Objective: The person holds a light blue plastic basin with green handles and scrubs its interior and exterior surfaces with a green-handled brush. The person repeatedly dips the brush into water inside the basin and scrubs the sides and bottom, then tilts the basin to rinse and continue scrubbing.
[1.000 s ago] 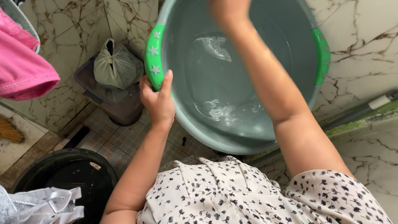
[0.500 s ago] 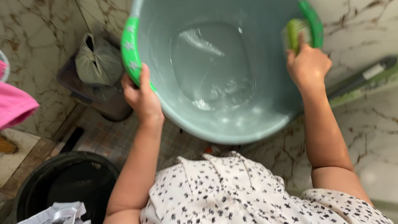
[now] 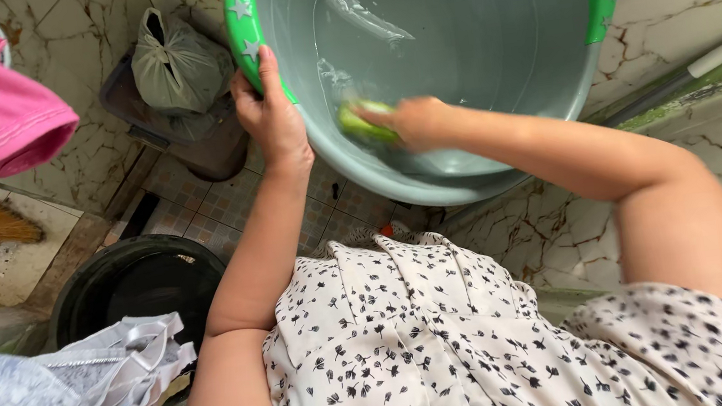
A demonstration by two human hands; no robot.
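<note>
Since half a second ago your right hand (image 3: 420, 122) has dropped from the basin's (image 3: 539, 80) right rim to its near inner wall, fingers clamped on the green sponge (image 3: 362, 123). Your left hand (image 3: 273, 122) grips the left rim. Suds streak the bottom; scrubbing looks midway, rinsing left.
</note>
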